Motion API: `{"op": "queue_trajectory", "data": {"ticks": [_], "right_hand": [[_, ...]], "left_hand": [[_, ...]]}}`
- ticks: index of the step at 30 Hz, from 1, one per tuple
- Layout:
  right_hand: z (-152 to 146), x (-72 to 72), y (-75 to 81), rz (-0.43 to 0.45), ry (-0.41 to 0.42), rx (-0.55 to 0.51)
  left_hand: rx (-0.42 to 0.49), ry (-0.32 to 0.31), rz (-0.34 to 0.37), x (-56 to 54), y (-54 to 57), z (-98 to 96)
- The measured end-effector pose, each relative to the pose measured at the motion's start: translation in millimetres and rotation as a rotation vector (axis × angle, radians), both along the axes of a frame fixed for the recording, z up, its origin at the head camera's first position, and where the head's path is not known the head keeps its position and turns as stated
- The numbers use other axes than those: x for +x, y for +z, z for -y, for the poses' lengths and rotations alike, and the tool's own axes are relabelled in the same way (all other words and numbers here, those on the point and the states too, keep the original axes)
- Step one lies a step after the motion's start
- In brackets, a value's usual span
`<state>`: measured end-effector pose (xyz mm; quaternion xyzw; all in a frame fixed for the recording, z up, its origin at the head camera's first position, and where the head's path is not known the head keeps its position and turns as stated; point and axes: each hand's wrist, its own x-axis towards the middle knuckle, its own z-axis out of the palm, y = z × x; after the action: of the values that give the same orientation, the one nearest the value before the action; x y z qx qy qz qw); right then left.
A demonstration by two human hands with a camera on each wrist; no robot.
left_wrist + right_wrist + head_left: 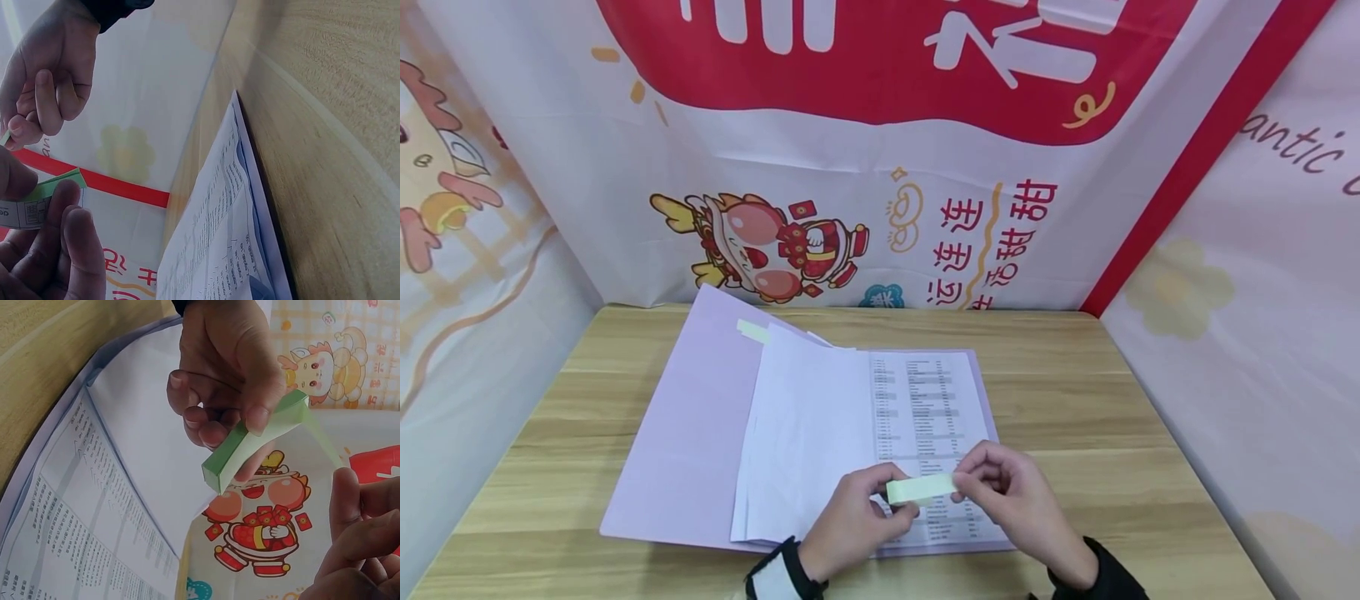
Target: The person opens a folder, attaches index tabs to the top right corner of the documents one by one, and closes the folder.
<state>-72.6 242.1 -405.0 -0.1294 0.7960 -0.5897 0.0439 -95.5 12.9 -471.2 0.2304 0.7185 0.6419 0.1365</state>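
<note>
At the far left hung a pale cloth panel [482,292] with a cartoon animal [433,167] on it. Next came the lilac cover of a folder [677,450], which lay spread on the table [1075,400], its left side slanting. A pale green tab [752,331] showed near the cover's upper edge, just beside white pages [805,425] that looked blank from above. Behind the folder, a red-and-white cloth [880,142] bore a festive cartoon figure [767,250].

Then came the left hand [859,518], a white-and-black band [775,579] at its wrist. Its thumb and fingers were bent around a light green sticky-note pad [917,490], gripping it above the lower part of a printed sheet [917,408]. The right wrist view showed a thin green strip [322,440] stretching from the pad's end to the right hand [1018,500], whose thumb and forefinger pinched its tip, the other fingers curled inward. A black sleeve [1093,571] covered that forearm. At the far right stood another pale cloth panel [1262,350], with a yellowish flower and part of a word.
</note>
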Motion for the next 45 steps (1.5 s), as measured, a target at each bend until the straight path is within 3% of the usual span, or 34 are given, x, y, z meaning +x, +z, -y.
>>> {"op": "queue_trajectory", "data": {"ticks": [8, 16, 21, 26, 31, 36, 45], "right_hand": [[-0.4, 0.0, 3.4, -0.003, -0.004, 0.002], [-4.5, -1.0, 8.1, -0.009, -0.080, 0.011], [-8.3, -2.4, 4.6, -0.002, -0.117, 0.019], [-16.5, -5.8, 0.8, 0.094, -0.212, 0.049], [-27.3, -10.1, -3.3, 0.194, -0.285, 0.080], [-36.7, -11.8, -7.3, 0.236, -0.326, 0.067], [-49.3, -13.8, -17.2, 0.273, -0.374, 0.078]], "left_hand": [[-0.035, 0.008, 0.021, -0.5, 0.0, 2.3], [-0.110, -0.013, -0.015, -0.7, -3.6, 4.3], [-0.251, -0.016, -0.073, 3.2, -2.6, 3.5], [-0.392, -0.053, -0.072, 10.0, -1.4, 2.2], [-0.413, -0.088, -0.070, 16.5, -1.9, 3.3], [-0.445, -0.094, -0.150, 21.1, -3.9, 4.3], [-0.615, -0.161, -0.135, 29.2, -12.9, -3.4]]}}
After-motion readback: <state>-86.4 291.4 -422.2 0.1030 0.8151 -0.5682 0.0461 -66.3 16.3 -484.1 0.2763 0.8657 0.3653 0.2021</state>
